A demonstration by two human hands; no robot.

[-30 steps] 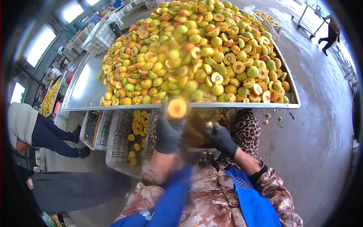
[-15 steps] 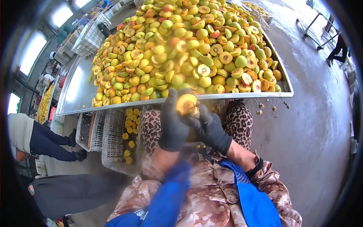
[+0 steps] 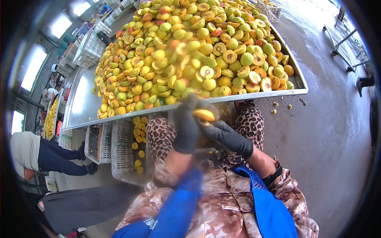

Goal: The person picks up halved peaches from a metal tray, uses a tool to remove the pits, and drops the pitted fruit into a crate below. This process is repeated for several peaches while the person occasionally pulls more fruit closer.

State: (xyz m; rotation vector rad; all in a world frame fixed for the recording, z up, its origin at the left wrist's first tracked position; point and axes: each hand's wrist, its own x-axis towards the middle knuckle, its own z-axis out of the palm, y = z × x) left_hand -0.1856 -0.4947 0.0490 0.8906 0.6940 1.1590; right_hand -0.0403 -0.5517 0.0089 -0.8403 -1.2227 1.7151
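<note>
My left hand, in a dark glove, is closed around a peach half with orange-yellow flesh. It is just below the front edge of a metal table, in front of my knees. My right hand, gloved the same way, is closed right beside the fruit, its fingertips close under it. What those fingers hold, if anything, is hidden and blurred. Beyond both hands lies a big heap of peach halves, green-yellow with red patches, some with the cut side up.
Below the table at the left stands a white plastic crate with several yellow halves. Another crate is beside it. A person in dark trousers is at the left. A wheeled metal cart stands on the wet floor at the right.
The peach half has turned from showing its cut face to a more edge-on view. My right hand has shifted slightly right and down. The whole view has shifted a little.
</note>
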